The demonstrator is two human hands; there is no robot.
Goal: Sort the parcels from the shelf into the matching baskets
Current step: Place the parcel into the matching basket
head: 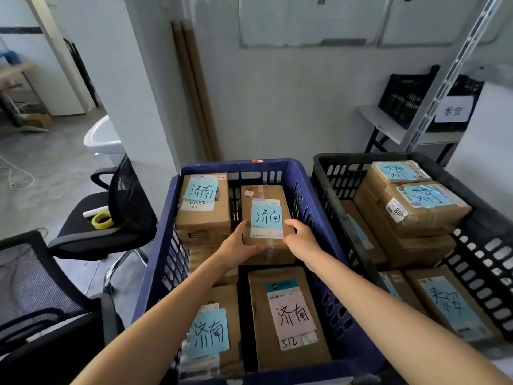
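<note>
1. Head view looks down two bare forearms into a blue basket [236, 165]. A black basket [361, 157] stands just beside it on the right.
2. Both hands grip one parcel [261, 194] in the far-right part of the blue basket.
3. Left hand [239, 245]: it holds the parcel's near-left corner, fingers up the left side and thumb along the near end.
4. Right hand [300, 240]: it curls over the near-right corner, fingers bent onto the top edge beside the blue note.
5. Key relation – the parcel lies straight ahead of the hands and between them. Its long axis runs away from the person, so the hands hold its near end only, and neither is clearly nearer.
6. I cannot tell whether the parcel already rests on what is beneath it or is held just above.
7. Neighbours: a far-left parcel [204, 218] sits just beside it across a narrow gap. A pink-note parcel [288, 315] and a near-left parcel [211, 332] lie closer to the person, under the forearms.
8. Its note reads the same as those on its three neighbours. Parcels in the black basket carry a different word, so this looks like the matching basket.
9. Judgement: the step in hand is setting this parcel down – what is left is to let go and draw both hands back along the long axis, towards the person.
10. Risk: the far end is unsupported by the hands, so it could tip or skew toward the far-left parcel on release.
</note>
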